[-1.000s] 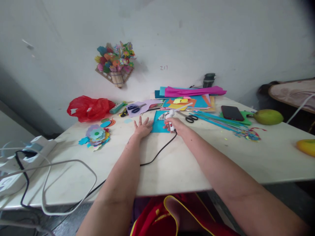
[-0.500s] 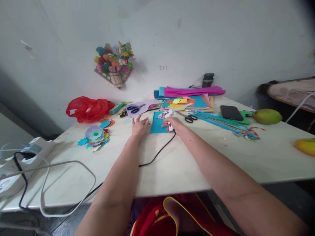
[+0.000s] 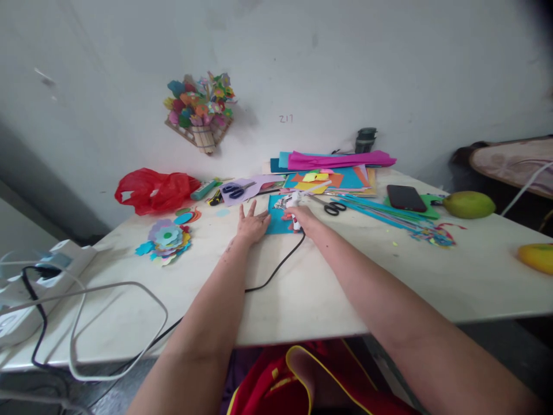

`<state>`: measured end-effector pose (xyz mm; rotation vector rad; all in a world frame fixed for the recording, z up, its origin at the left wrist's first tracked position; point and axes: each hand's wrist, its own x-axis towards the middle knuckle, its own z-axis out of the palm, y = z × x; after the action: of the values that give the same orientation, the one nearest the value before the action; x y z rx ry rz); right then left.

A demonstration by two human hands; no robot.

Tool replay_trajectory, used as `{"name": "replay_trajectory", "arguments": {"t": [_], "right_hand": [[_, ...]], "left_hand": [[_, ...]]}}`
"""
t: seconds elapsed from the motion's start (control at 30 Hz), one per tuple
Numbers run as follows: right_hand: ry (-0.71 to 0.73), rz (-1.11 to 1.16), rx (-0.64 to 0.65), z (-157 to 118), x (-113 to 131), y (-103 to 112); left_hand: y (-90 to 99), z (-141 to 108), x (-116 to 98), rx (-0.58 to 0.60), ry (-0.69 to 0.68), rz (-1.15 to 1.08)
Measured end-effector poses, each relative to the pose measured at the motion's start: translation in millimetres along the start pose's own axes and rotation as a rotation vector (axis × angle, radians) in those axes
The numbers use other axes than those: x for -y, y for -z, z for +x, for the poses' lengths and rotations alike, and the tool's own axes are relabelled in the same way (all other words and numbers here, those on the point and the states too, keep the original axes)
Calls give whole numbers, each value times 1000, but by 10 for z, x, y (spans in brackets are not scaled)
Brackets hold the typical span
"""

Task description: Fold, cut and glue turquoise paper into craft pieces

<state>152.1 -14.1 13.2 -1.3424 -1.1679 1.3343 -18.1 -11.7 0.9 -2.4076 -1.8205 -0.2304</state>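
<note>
My right hand [image 3: 301,218] is wrapped round a white glue gun [image 3: 295,202] with a black cord trailing back across the table. The glue gun is over a blue paper sheet [image 3: 277,226], its front end by a crumpled silvery patch [image 3: 280,203] that I cannot make out fully. My left hand [image 3: 254,223] lies with fingers spread at the sheet's left edge, fingertips on or beside it. Just right of the glue gun rest black-handled scissors [image 3: 334,208].
Layered paper flowers [image 3: 167,237] and a red plastic bag [image 3: 158,190] lie left; a power strip [image 3: 26,305] with looping cables is nearer. Dark scissors [image 3: 235,189] rest on lilac paper. Stacked coloured sheets [image 3: 352,178] stand behind. Blue strips [image 3: 375,212], a phone [image 3: 405,198] and a mango [image 3: 469,204] are right.
My left hand has slid slightly right, closer to the blue sheet, with its fingers more spread. My right hand and the glue gun have shifted a little left.
</note>
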Motion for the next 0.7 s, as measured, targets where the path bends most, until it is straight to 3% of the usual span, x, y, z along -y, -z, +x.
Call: {"name": "replay_trajectory", "arguments": {"t": [0.27, 0.47, 0.57, 0.7], "right_hand": [[-61, -113, -12, -188, 116, -14], [-15, -44, 0, -120, 82, -9], [7, -37, 2, -76, 78, -18], [11, -57, -16, -1, 86, -58]], "left_hand": [[94, -73, -37, -80, -32, 25], [63, -90, -13, -174, 113, 2], [-39, -9, 27, -88, 116, -17], [-106, 134, 136, 137, 111, -43]]}}
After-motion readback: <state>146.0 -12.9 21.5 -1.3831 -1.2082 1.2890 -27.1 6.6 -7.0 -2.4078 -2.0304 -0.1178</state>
